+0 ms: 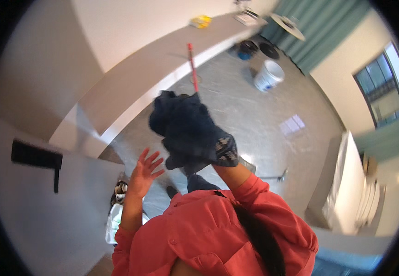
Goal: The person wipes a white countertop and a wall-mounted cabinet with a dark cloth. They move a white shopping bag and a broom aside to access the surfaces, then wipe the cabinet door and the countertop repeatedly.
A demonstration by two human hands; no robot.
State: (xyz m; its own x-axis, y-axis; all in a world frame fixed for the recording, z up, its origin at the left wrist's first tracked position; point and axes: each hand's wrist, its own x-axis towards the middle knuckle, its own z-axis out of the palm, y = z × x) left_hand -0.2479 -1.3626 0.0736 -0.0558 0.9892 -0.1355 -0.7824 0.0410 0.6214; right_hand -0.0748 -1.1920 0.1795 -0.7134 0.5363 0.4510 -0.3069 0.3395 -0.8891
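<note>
My left hand (146, 172) is raised with its fingers spread and nothing in it. Just to its right, a bundle of dark navy cloth (187, 127) is held up in front of my chest. My right forearm (234, 174) reaches in under this cloth, which hides my right hand (203, 164), so its grip does not show. Near the wrist, a patterned black-and-beige patch (226, 150) shows at the bundle's edge. A thin red pole (192, 65) sticks up beyond the cloth; its lower end is hidden.
A door with a black lever handle (37, 155) stands close on my left. Along the wall runs a ledge (144, 69) with a yellow packet (201, 21). A white bucket (269, 76) is on the floor ahead; a plastic-wrapped slab (342, 186) leans at right. A white bag (113, 222) sits at lower left.
</note>
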